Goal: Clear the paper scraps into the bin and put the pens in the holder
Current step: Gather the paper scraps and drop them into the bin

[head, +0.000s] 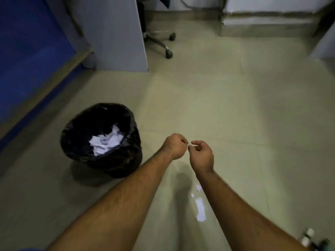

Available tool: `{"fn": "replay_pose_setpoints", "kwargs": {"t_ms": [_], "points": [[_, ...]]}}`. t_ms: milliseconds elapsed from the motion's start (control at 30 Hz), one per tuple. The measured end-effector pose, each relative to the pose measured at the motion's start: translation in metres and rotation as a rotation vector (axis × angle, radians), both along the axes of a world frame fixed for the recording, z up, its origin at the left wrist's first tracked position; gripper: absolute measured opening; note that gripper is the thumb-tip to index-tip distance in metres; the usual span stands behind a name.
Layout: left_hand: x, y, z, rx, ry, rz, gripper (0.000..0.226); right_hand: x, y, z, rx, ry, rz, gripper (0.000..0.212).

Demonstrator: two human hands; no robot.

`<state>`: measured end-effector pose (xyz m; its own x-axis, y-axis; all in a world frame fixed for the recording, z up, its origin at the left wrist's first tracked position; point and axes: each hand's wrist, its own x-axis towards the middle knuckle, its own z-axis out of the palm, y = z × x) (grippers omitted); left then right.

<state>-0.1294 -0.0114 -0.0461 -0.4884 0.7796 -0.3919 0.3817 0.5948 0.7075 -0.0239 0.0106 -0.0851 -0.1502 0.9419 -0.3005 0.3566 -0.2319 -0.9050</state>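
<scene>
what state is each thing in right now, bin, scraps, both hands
bin: upright on the floor, black liner, open top, crumpled white paper inside
paper scraps: a few white pieces on the floor, outside the bin, between the forearms
left hand: fingers curled in, nothing visible in its grip
right hand: fingers loosely curled, nothing visible in its grip

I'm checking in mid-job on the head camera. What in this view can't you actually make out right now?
- Left hand and right hand: fingers curled away from the camera, so whether either pinches a scrap is unclear.
- Bin: its depth is dark, so only the top paper shows.
- Object at bottom right: blurred and cut by the frame edge, so it can't be identified.
- Pens and holder: not in view.
- Scraps on the floor: partly hidden by the right forearm.
</scene>
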Motion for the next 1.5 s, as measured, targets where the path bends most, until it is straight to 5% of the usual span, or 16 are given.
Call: {"fn": "replay_pose_setpoints", "kwargs": {"t_ms": [200, 367, 667, 900, 1200, 1500], "points": [[0.078, -0.005, -0.097, -0.170, 0.277, -0.404, 0.052, 0.095, -0.007, -0.082, 0.053, -0.565, 0.277, 0.055], [0.086, -0.002, -0.139, -0.226, 0.426, -0.538, 0.069, 0.128, 0.003, -0.127, 0.205, -0.788, 0.496, 0.082], [0.080, -0.008, -0.167, -0.286, 0.417, -0.669, 0.087, 0.111, 0.019, -0.140, 0.228, -0.867, 0.766, 0.077], [0.099, -0.057, -0.159, -0.227, 0.299, -0.656, 0.061, 0.158, -0.026, -0.123, 0.171, -0.837, 0.844, 0.067], [0.137, -0.096, -0.147, -0.376, 0.518, -0.815, 0.110, 0.194, -0.074, -0.109, 0.093, -0.927, 0.733, 0.094], [0.145, -0.109, -0.159, -0.163, 0.526, -0.748, 0.020, 0.180, -0.091, -0.112, 0.121, -0.813, 0.521, 0.032]]}}
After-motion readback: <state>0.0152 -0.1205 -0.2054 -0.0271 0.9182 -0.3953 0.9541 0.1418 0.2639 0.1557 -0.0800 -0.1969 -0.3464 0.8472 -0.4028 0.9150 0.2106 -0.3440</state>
